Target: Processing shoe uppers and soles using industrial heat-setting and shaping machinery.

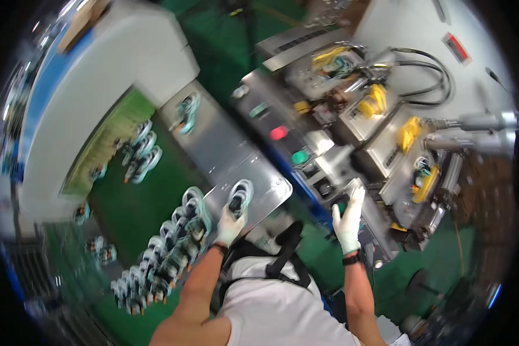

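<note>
My left hand (230, 226), in a white glove, grips the near end of a sneaker (242, 191) with a pale rim and a dark opening. The sneaker is at the near end of a metal table (265, 190); whether it rests on the surface or hangs just above, I cannot tell. My right hand (349, 224), also gloved, holds nothing. Its thumb stands apart from the outstretched fingers, over the near end of the machine's control panel (323, 167). A red button (278, 133) and a green button (300, 156) show on that panel.
Another sneaker (187, 112) lies farther up the table. Several sneakers (167, 236) stand in a long row at the left, with more on a green conveyor belt (112, 144). At the right, the machine carries yellow pads (409, 134), metal cylinders (490, 121) and black hoses (438, 66).
</note>
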Demonstrator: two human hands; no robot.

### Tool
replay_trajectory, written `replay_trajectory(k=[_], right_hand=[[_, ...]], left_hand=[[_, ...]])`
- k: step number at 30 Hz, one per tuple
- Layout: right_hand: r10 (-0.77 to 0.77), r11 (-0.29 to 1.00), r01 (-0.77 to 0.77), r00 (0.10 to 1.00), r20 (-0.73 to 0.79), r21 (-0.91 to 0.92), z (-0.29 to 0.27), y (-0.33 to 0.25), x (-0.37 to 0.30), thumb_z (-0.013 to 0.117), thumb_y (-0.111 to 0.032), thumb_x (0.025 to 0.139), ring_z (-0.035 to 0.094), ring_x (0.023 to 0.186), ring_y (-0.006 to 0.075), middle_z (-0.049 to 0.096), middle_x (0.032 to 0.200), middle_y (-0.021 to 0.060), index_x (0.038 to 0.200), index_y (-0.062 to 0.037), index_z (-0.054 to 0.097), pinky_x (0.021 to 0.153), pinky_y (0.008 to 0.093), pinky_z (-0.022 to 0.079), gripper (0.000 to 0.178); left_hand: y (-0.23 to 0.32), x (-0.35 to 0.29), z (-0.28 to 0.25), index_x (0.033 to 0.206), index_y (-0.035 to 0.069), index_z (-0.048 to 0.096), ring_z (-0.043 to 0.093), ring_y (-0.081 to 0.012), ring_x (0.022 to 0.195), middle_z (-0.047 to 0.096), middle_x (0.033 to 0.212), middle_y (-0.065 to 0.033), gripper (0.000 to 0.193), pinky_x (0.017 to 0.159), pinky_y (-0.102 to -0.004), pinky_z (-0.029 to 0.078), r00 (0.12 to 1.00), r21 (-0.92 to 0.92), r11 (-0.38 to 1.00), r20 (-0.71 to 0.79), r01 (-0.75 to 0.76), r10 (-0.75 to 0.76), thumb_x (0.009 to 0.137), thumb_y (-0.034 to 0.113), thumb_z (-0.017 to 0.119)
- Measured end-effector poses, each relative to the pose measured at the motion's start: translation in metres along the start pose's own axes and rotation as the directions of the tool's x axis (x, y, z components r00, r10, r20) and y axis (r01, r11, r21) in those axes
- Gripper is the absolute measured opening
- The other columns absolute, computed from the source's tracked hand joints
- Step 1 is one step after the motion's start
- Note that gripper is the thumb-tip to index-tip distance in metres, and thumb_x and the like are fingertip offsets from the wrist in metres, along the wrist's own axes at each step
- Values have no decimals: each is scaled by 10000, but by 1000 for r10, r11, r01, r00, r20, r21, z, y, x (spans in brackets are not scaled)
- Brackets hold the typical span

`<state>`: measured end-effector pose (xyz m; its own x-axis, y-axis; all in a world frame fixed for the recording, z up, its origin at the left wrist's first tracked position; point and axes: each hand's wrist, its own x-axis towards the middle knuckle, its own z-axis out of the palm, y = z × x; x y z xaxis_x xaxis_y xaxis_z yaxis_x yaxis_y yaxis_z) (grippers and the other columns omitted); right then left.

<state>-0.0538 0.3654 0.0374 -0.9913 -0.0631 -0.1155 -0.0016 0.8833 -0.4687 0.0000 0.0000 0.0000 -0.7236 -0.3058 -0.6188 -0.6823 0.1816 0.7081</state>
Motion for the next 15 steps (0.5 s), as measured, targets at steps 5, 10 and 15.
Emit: replay_trajectory(k=[5, 10, 15], right_hand=[[128, 849, -97, 992, 23, -520, 35, -19, 125, 823, -221, 733, 190, 1483, 481, 231, 1568, 337, 1501, 116, 241, 1209, 585, 153, 1021], [-339, 934, 293, 907, 249, 204, 118, -156, 113, 767, -205, 832, 213, 1509, 401, 249, 1574, 324, 1537, 80, 207, 1224, 441, 200, 944], [-345, 843, 118, 867, 360, 524, 296, -265, 71, 714, -178, 835, 255, 1481, 438, 306, 1542, 323, 1520, 72, 237, 1220, 403, 237, 871]], left_hand=[[-1, 103, -22, 1139, -52, 629, 662, -195, 966, 710, 1058, -122, 505, 854, -341, 520, 999, -245, 969, -15, -43, 40, 839, 319, 793], [30, 64, -132, 1196, -43, 646, 633, -135, 939, 699, 1055, -66, 397, 837, -306, 514, 985, -558, 812, -93, -172, 145, 896, 208, 715], [-61, 66, -211, 1083, -39, 671, 646, -154, 844, 701, 987, -85, 314, 756, -321, 531, 784, -235, 964, -619, -122, -52, 893, 203, 731]])
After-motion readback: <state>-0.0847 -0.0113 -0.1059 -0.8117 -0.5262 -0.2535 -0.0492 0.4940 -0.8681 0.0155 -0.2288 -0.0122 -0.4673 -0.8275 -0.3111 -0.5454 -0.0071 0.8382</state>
